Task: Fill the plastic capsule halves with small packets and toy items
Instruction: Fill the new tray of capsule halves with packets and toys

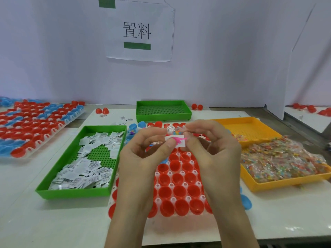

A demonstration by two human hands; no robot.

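Pinching a white packet (176, 141) — pink toy (179, 139) atop — both hands.

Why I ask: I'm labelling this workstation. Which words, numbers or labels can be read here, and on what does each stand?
"置料": large black print on the paper sheet.
White packets in the green tray: dark print, too small to read.
Held packet, pinched by the left hand and the right hand: print blurred, unreadable.
Nothing else legible.
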